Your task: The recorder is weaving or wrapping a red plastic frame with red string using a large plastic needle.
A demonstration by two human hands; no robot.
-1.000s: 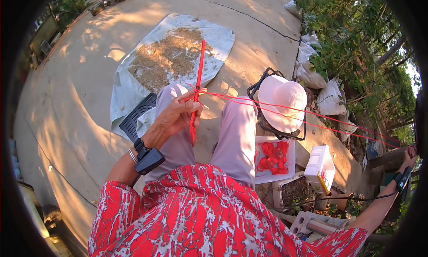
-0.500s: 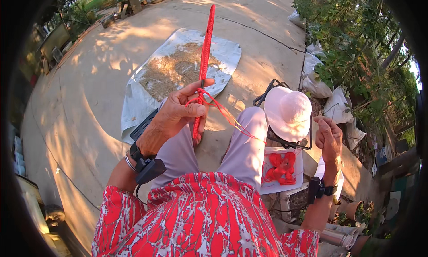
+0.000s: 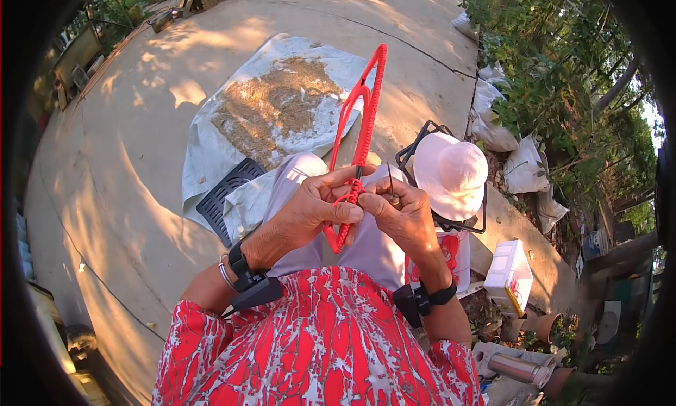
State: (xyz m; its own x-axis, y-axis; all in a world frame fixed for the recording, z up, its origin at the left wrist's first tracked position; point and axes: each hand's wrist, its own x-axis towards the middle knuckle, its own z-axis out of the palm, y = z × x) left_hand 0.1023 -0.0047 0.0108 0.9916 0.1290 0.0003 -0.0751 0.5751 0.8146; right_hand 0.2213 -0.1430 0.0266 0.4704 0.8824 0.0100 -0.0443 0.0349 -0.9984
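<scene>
Over my lap, my left hand (image 3: 306,209) pinches a hoop-like frame (image 3: 366,133) closely wrapped in red cord. A short dark stretch of the frame shows bare just above my fingers, with knotted red cord beneath it. Close against it, my right hand (image 3: 407,216) is closed on a thin dark pointed tool (image 3: 391,177) that sticks up between the fingers. Whether its tip is hooked is too small to tell. The fingertips of both hands meet at the knotted cord. The lower part of the frame hangs below my left hand.
A pale sheet (image 3: 211,135) with spread grain (image 3: 274,107) lies ahead, a black slatted plastic piece (image 3: 229,195) at its near edge. To my right are a pink brimmed hat (image 3: 454,173) on a black frame, red cord (image 3: 451,247) in a tray, and a white box (image 3: 510,269). Sacks (image 3: 527,166) line the bushes.
My right hand has come in from the far right to meet my left hand. The strands stretched between them have drawn in, and the red frame has turned, so its loop shows.
</scene>
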